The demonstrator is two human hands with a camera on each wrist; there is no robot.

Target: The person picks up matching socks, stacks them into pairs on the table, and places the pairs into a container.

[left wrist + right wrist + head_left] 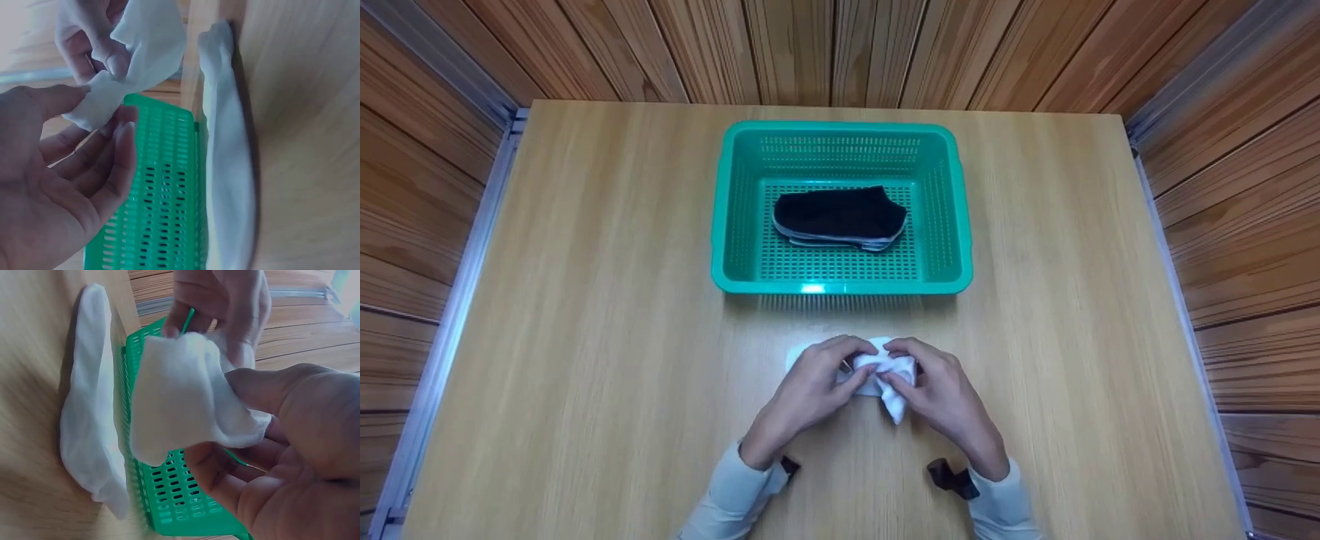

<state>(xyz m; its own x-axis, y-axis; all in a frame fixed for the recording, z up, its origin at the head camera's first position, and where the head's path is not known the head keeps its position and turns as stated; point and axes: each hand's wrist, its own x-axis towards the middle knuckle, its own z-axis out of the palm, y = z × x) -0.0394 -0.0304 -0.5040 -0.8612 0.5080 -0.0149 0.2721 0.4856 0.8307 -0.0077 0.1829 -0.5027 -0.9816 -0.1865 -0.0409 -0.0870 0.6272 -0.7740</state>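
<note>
Both hands pinch a white sock (897, 366), raised a little over the wooden table. My left hand (814, 384) holds one part of its edge between thumb and fingers, as the left wrist view shows. On the other side, my right hand (949, 390) grips the fabric with its thumb above and fingers below. The sock is bunched near the fingers, and a loose end hangs towards me. Beneath it a second white sock (93, 405) lies stretched flat on the table, partly hidden by the hands in the head view.
A green perforated basket (840, 288) stands just beyond the hands. Inside it lies a stack of dark socks with pale edges (840, 212). Wood-panelled walls (855, 52) and metal rails (446, 330) border the table (585, 337).
</note>
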